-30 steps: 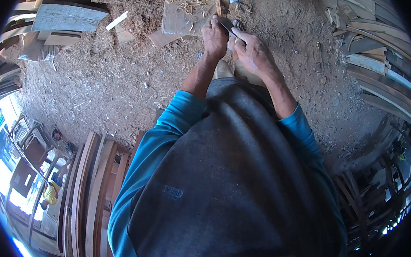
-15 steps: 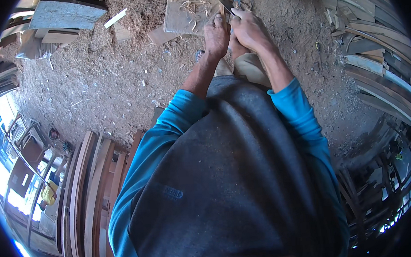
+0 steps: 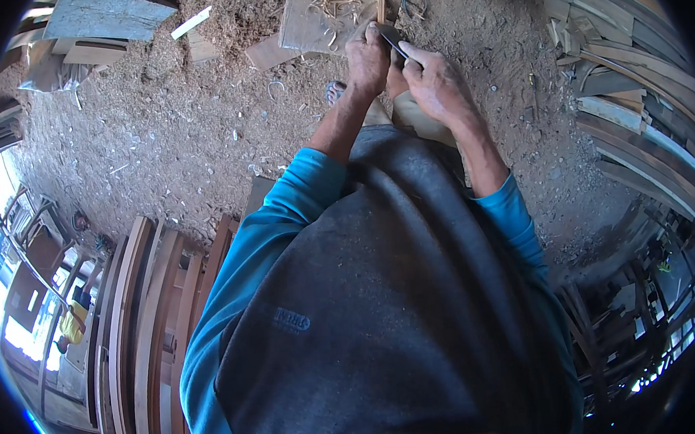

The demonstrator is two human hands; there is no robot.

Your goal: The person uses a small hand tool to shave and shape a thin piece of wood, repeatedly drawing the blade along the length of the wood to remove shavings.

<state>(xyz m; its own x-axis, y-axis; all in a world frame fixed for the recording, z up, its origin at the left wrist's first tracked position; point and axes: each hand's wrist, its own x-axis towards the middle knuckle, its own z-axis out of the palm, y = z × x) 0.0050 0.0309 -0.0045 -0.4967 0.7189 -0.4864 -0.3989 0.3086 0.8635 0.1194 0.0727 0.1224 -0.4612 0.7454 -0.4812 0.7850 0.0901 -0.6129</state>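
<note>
I see my left hand (image 3: pixel 367 59) and right hand (image 3: pixel 433 82) close together out in front of me, both closed in a grip on a small dark flat blade-like piece (image 3: pixel 392 39) held between them above the sawdust-covered floor (image 3: pixel 160 141). Just beyond the hands lies a flat brown board (image 3: pixel 312 24) strewn with pale shavings. A grey-blue slab (image 3: pixel 104 15) and a small white stick (image 3: pixel 191 23) sit well off to the upper left. Curved wooden planks (image 3: pixel 143 325) are stacked at my lower left, and more bent strips (image 3: pixel 635 112) pile up on the right. My dark grey apron (image 3: pixel 385 310) hides the ground below.
</note>
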